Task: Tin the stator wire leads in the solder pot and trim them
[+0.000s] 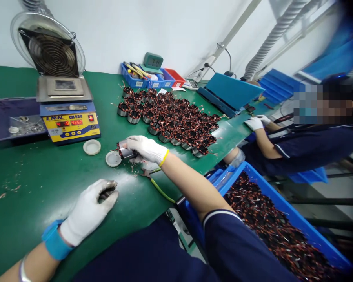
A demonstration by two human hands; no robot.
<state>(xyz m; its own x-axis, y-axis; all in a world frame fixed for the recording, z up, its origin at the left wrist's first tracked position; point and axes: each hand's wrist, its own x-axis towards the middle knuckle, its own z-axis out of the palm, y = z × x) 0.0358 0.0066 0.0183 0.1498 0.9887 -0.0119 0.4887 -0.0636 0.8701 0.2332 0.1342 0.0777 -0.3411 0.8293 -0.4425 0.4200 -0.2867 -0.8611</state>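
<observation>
A: Where are the hands?

B: The right hand point(147, 150) is closed around a copper-wound stator point(126, 150), tipped sideways at the rim of a round white dish point(113, 159); whether its wires touch the dish, I can't tell. The left hand point(84, 213) is apart, over the worktop point(32, 188), thumb clear of the curled fingers, apparently empty.

A: Handling advice?

B: I'd grip the steel body, stay off the windings and avoid bending the leads. Mind the green-handled cutters point(161, 190) near the right wrist.

A: Any writing?

B: The yellow-and-blue control unit point(72, 127) says "CM 558"; one red display seems to read 426.0. The brand is unclear.
</observation>
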